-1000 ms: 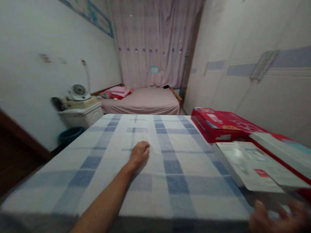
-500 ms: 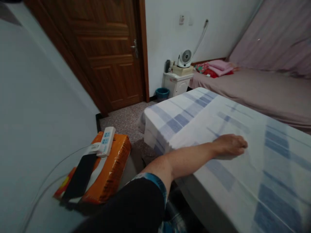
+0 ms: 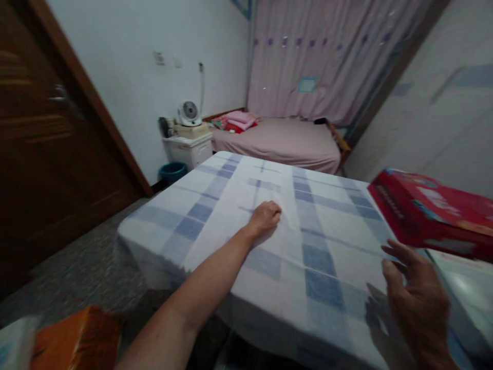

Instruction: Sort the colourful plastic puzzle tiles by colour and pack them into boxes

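Out over the middle of the table, my left hand (image 3: 264, 219) rests on or just above a white tablecloth (image 3: 215, 226) with blue-grey checks. Its fingers are curled in, and whatever they may hold is hidden. Faint creases run through the cloth near those fingers. My right hand (image 3: 418, 295) is raised at the table's right side, fingers apart and bent, with nothing in it. It casts a shadow on the cloth. Just beyond it lie a red box (image 3: 431, 210) and a pale, glossy-topped box or case (image 3: 468, 288).
An orange package (image 3: 77, 339) sits low at the left, beside the table. Behind are a wooden door (image 3: 57, 149), a teal bin (image 3: 172, 171), a white cabinet (image 3: 190, 154) with a small fan (image 3: 189, 113), and a bed (image 3: 285, 141) before pink curtains (image 3: 277, 67).
The view has swung right, bringing the red box and my open right hand into sight. My left hand stays curled at about the same place on the cloth.
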`<state>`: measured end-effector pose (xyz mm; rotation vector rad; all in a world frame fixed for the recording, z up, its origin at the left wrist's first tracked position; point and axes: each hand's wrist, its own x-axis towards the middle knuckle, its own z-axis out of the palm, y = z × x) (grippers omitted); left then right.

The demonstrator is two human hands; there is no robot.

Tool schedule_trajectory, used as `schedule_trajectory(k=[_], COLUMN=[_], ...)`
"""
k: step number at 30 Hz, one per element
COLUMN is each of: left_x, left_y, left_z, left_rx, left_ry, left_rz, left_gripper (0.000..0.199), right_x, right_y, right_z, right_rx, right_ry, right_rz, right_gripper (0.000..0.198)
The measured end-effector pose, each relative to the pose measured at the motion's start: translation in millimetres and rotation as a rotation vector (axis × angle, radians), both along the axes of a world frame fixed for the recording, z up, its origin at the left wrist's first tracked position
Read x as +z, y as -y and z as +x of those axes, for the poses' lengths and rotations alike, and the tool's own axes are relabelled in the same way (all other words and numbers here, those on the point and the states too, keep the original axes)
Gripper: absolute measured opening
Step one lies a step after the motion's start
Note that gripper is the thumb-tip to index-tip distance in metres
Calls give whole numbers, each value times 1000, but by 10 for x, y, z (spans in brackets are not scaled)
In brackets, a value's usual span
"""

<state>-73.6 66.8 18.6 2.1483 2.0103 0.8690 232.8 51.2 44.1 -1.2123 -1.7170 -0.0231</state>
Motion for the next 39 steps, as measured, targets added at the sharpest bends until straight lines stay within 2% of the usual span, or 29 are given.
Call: schedule_trajectory(k=[3, 5, 7, 9, 13, 16, 25, 34, 39], left_x=[-15, -40, -63, -77, -73, -58, -35, -17, -46], left_y=[-12, -22, -32, -44, -57, -50, -45, -42, -40], left_z=[-26, -45, -70, -97, -127, -128, -131, -118, -124], left_rx=[-48, -44, -46, -46, -59, -54, -53, -52, -48], left_ry=[16, 42, 60, 73, 110, 118, 126, 113, 114], left_rz=[37, 56, 42, 41, 36, 26, -10, -14, 3], left_gripper=[27, 27, 28, 29, 29, 31, 31, 30, 31], right_x=[98, 76, -12, -134, -325, -358, -396, -463, -489], right_y=[150, 264, 360, 423, 445, 410, 392, 348, 361], right_z=[317, 569, 811, 999, 1149, 1137, 1029, 1046, 1067], right_rx=[-215, -350, -438, -496, -542, -575, -704, -647, -633], right_ry=[-47, -17, 42, 58, -7, -39, -20, 100, 246], right_rz=[189, 329, 357, 250, -88, -192, -81, -78, -70], right_gripper=[52, 64, 77, 88, 101, 106, 86, 79, 58])
